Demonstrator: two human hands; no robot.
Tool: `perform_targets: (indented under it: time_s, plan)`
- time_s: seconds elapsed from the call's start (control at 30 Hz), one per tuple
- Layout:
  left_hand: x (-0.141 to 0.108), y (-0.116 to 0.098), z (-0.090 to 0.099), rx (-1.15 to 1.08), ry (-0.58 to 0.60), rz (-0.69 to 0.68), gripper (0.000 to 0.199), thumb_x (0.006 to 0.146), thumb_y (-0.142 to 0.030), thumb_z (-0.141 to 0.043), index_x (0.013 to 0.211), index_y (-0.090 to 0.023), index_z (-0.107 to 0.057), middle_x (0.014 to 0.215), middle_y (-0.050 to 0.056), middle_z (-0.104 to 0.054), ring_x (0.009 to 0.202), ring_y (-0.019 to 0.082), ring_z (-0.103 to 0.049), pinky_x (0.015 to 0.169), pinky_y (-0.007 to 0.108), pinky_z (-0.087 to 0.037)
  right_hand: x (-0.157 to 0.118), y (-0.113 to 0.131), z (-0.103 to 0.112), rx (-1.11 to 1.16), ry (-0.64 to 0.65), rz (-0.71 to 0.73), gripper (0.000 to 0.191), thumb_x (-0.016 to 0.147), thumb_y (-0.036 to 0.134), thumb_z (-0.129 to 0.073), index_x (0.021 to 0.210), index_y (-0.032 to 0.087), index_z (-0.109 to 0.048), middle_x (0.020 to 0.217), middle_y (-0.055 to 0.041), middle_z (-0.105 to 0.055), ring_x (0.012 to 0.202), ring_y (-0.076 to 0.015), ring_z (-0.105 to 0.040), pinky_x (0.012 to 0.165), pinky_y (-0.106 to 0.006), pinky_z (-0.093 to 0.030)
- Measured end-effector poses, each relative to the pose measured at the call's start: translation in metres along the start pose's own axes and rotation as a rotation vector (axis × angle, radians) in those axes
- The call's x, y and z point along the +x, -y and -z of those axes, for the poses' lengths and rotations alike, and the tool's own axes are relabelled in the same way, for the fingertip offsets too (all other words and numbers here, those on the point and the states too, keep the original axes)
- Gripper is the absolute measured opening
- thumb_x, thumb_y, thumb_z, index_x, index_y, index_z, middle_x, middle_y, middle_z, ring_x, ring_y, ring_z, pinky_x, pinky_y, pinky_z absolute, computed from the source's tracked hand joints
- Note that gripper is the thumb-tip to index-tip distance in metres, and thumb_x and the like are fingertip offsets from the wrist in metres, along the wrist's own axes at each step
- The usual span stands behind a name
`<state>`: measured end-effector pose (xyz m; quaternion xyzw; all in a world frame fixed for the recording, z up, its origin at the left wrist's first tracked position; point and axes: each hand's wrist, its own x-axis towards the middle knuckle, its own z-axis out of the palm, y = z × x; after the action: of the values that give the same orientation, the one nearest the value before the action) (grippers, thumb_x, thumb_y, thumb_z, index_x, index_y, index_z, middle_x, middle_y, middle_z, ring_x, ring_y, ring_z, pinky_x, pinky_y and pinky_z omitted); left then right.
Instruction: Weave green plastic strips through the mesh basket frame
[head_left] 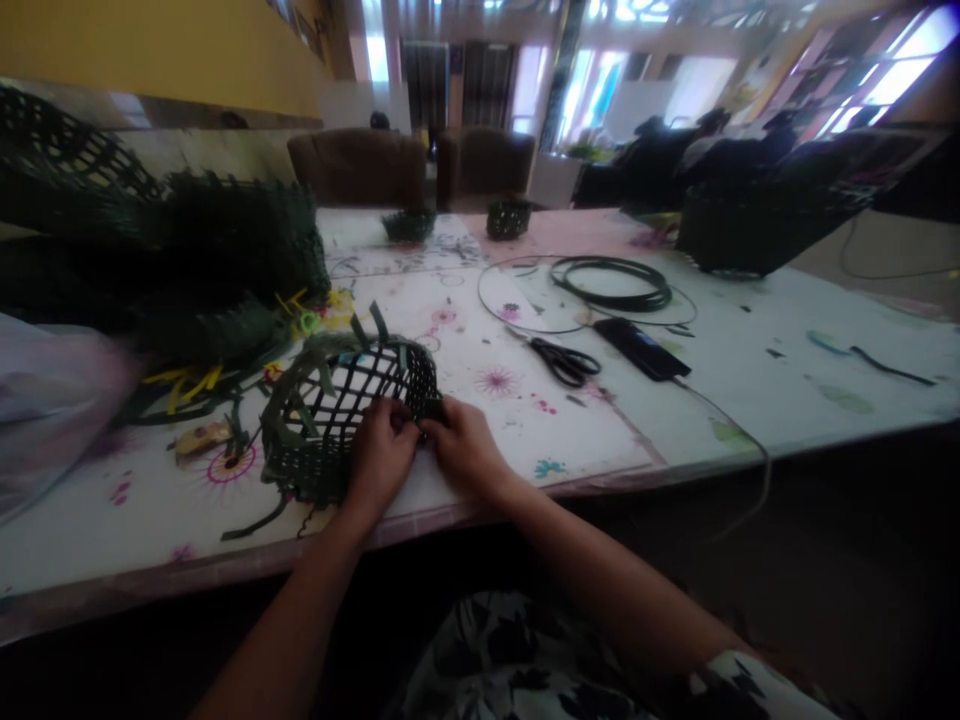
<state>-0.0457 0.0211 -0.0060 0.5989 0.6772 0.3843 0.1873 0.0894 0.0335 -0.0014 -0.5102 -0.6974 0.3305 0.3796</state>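
Observation:
A dark green woven basket [300, 455] lies tipped on its side near the table's front edge, its lattice base showing and loose strip ends sticking out from its rim. My left hand [384, 450] is closed on the basket's right side, thumb and fingertips pinched at the weave. Close beside it, my right hand [463, 440] pinches a dark strip [433, 408] at the same edge. The fingertips of both hands nearly meet. Exactly how the strip runs between them is too blurred to tell.
Black scissors [564, 360], a black phone [641, 348] with a cable and a coil of green strip [611, 283] lie to the right. Larger dark baskets [240, 230] stand at the left, beside yellow scraps [184, 385] and a plastic bag [52, 410]. Small baskets [508, 219] sit farther back.

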Motion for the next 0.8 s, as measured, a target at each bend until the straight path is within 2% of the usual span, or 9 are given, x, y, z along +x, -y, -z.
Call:
perform_targets:
  time_s: [0.17,0.27,0.33,0.43,0.53,0.67,0.8]
  plan:
    - [0.000,0.000,0.001,0.001,0.014,-0.015,0.009,0.076,-0.015,-0.055,0.083,-0.020,-0.055,0.080,0.002,-0.058,0.074,0.018,-0.053,0.069,0.031,-0.040,0.000,0.006,-0.008,-0.124,-0.053,-0.064,0.004,0.084,0.016,-0.061,0.080,0.016,-0.062,0.085,-0.0088,-0.071,0.082,-0.0205,-0.062,0.073,-0.029,-0.041]
    - [0.001,0.001,0.000,0.007,0.003,-0.015,0.010,0.075,-0.015,-0.055,0.084,-0.020,-0.056,0.081,0.002,-0.059,0.074,0.019,-0.054,0.069,0.031,-0.041,0.001,0.009,-0.007,-0.083,-0.058,-0.064,0.004,0.083,0.015,-0.060,0.081,0.016,-0.063,0.087,-0.0097,-0.072,0.085,-0.0213,-0.063,0.074,-0.029,-0.044]
    - [0.001,0.002,-0.001,-0.002,-0.006,0.002,0.010,0.075,-0.017,-0.057,0.085,-0.020,-0.056,0.081,0.002,-0.059,0.074,0.019,-0.055,0.069,0.031,-0.042,0.001,0.009,-0.003,0.000,-0.003,-0.078,0.006,0.083,0.015,-0.060,0.078,0.017,-0.061,0.076,-0.0064,-0.069,0.077,-0.0194,-0.063,0.069,-0.027,-0.045]
    - [0.001,0.001,0.000,-0.015,-0.007,0.010,0.010,0.075,-0.017,-0.058,0.084,-0.019,-0.058,0.081,0.002,-0.060,0.075,0.019,-0.056,0.069,0.030,-0.042,-0.001,0.006,0.006,0.187,0.147,-0.134,0.010,0.084,0.017,-0.059,0.075,0.018,-0.057,0.053,0.0024,-0.057,0.051,-0.0143,-0.056,0.053,-0.024,-0.041]
    - [0.001,0.001,0.000,-0.027,0.012,0.012,0.011,0.074,-0.015,-0.057,0.084,-0.019,-0.058,0.079,0.002,-0.059,0.074,0.019,-0.055,0.068,0.030,-0.041,-0.003,0.004,0.013,0.310,0.222,-0.185,0.010,0.084,0.015,-0.057,0.075,0.019,-0.054,0.047,0.0068,-0.050,0.040,-0.0112,-0.049,0.044,-0.021,-0.035]
    - [0.000,0.001,0.001,-0.033,0.012,0.001,0.011,0.073,-0.016,-0.055,0.083,-0.020,-0.057,0.079,0.002,-0.058,0.074,0.019,-0.054,0.068,0.030,-0.040,-0.002,0.004,0.011,0.196,0.116,-0.124,0.015,0.080,0.016,-0.064,0.067,0.017,-0.056,0.054,0.0046,-0.054,0.053,-0.0111,-0.053,0.053,-0.022,-0.037]
    - [0.000,0.002,0.001,-0.039,0.018,-0.013,0.012,0.074,-0.015,-0.054,0.085,-0.019,-0.058,0.080,0.002,-0.058,0.073,0.019,-0.054,0.067,0.031,-0.040,0.001,0.008,-0.001,-0.015,-0.040,-0.100,0.011,0.078,0.018,-0.070,0.071,0.016,-0.062,0.072,-0.0015,-0.066,0.074,-0.0158,-0.059,0.068,-0.026,-0.041]
